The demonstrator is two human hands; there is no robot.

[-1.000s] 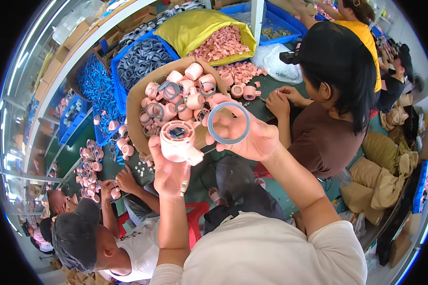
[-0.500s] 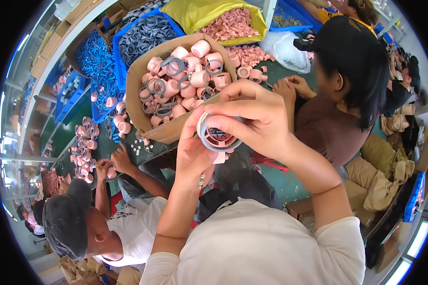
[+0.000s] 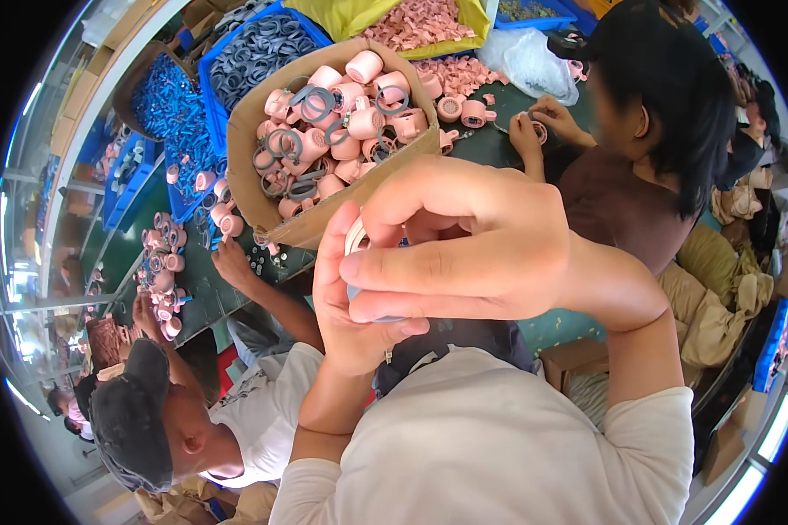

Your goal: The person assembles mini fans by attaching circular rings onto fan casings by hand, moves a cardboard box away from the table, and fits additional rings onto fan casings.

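Since half a second ago my right hand (image 3: 490, 236) has rolled over the grey ring (image 3: 353, 291) and pink housing (image 3: 355, 234), and only slivers of them now show between my fingers. Both hands hold the two pieces: my left hand (image 3: 346, 328) cups them from below, and the right curls narrowly around from above. How the ring sits on the housing is hidden; I cannot tell.

With my hands as the dial's centre, a cardboard box (image 3: 241, 171) stands at 11 o'clock on the counter (image 3: 197, 280), heaped with pink housings and loose grey rings; my right hand overlaps its near corner. Farther out at 11, a blue tray (image 3: 208, 92) is full of grey rings, its far end cut off. At 12, a yellow bag (image 3: 324, 16), also cropped, spills small pink pieces (image 3: 429, 26). A clear plastic bag (image 3: 530, 61) lies at 1 o'clock, its contents hard to make out. At 10, slim blue parts (image 3: 162, 92) crowd a box and a tray. More pink housings are piled at 9, small and blurred.
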